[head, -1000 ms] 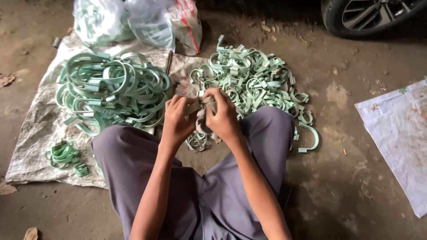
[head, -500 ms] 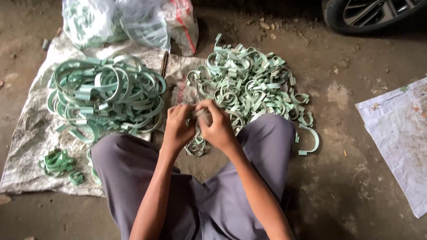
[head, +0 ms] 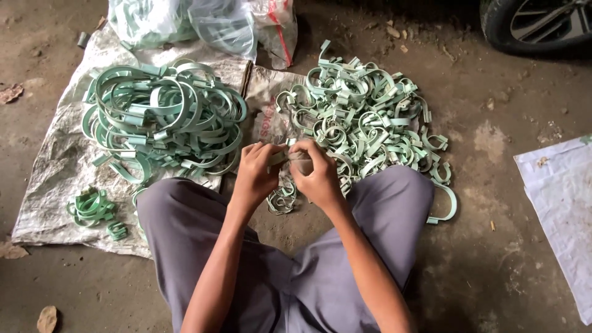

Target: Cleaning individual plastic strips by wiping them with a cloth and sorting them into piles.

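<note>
I sit on the ground with my knees apart in grey trousers. My left hand (head: pixel 256 176) and my right hand (head: pixel 319 176) meet in front of me, both gripping one small pale green clamp (head: pixel 285 157), fingers pinched on it. Just below my hands lie a few small clamps (head: pixel 282 198) on the ground. A pile of small green clamps (head: pixel 364 126) spreads out to the right of my hands. A pile of large green ring clamps (head: pixel 163 120) lies to the left on a woven sack (head: pixel 52 166).
Clear plastic bags of green clamps (head: pixel 185 21) stand at the far edge. A small cluster of green rings (head: pixel 92 206) lies on the sack near my left knee. A car tyre (head: pixel 536 24) is at top right, a white sack (head: pixel 564 203) at right.
My hands have stayed together on the clamp and shifted slightly. The view has drifted a little, so the piles sit somewhat differently in frame.
</note>
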